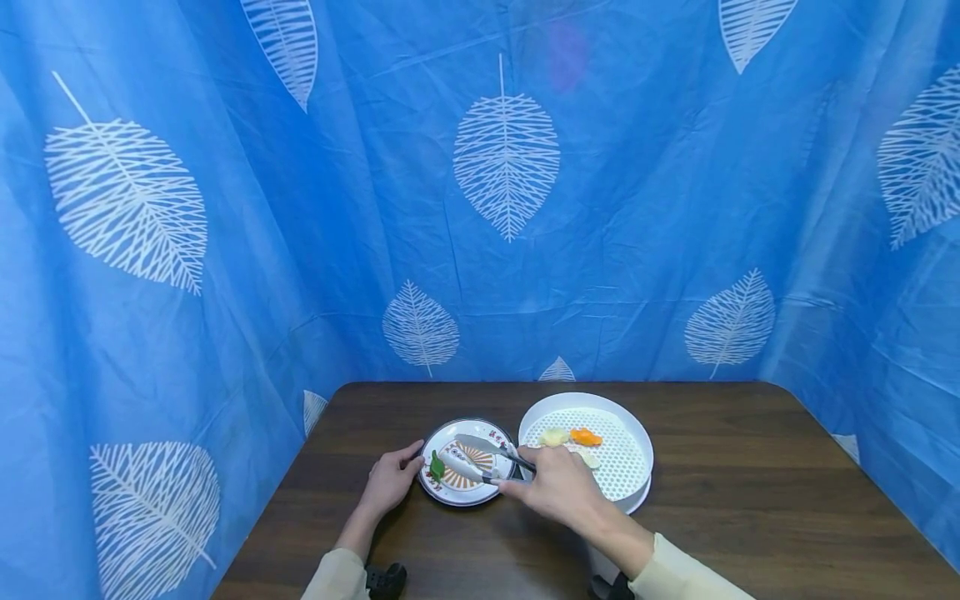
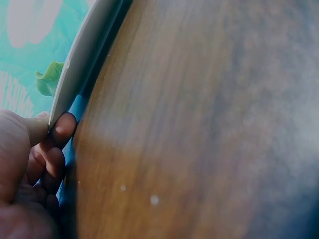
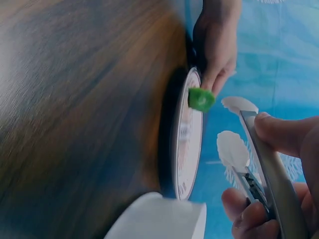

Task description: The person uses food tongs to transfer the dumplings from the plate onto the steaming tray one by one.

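My left hand (image 1: 390, 483) pinches the left rim of a round white plate (image 1: 462, 501), thumb over the edge and fingers beneath, as the left wrist view shows. On the plate's left side lies a small green vegetable piece (image 3: 201, 99). My right hand (image 1: 558, 487) grips metal serving tongs (image 3: 271, 174) with white heads. The tongs extend over the plate, their two heads apart, with nothing visible between them. To the plate's right stands a round white basket (image 1: 637, 433) with a perforated base. An orange piece (image 1: 585, 437) and pale pieces (image 1: 553, 437) lie inside, partly hidden by my right hand.
Plate and basket stand side by side on a dark wooden table (image 1: 720, 483). A blue curtain (image 1: 630, 208) with white leaf prints surrounds its back and sides.
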A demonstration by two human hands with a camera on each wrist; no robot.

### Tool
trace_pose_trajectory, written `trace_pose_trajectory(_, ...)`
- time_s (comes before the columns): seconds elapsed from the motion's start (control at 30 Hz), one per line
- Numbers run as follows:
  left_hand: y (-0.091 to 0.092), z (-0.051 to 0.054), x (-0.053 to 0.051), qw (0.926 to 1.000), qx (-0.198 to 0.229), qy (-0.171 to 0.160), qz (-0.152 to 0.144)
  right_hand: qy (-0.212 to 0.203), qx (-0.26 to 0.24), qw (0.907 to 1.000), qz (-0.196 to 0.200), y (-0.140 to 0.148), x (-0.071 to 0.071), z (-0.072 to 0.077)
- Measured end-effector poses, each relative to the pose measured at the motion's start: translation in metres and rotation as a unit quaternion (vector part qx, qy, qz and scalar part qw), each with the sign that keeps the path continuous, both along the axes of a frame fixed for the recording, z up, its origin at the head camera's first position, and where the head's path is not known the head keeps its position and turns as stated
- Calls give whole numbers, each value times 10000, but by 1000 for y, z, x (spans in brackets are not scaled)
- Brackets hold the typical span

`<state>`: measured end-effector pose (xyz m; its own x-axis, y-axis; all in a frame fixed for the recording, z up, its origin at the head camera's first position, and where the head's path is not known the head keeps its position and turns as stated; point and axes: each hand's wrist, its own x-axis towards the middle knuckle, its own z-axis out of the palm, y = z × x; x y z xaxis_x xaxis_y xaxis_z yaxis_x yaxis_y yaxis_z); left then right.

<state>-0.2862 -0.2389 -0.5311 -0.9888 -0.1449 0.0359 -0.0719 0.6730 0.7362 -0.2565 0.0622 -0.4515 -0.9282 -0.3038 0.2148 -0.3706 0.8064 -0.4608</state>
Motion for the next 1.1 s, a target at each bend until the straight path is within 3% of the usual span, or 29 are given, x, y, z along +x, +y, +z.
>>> trace_pose_trajectory(0.13, 1, 1, 1, 9999, -37, 84, -60, -116, 172, 9998, 69, -10, 1, -3)
trace_pose_trajectory(0.77, 1, 2, 3, 9999, -41, 124, -32, 277, 906, 9950, 331, -34, 4, -16)
trace_pose_trajectory(0.97, 1, 2, 3, 10000, 24, 63, 5, 446, 897, 9941, 410, -31, 4, -20)
trace_pose_trajectory(1.1, 1, 2, 3, 10000, 39, -9, 40, 339, 801, 9952, 448, -29, 3, -19)
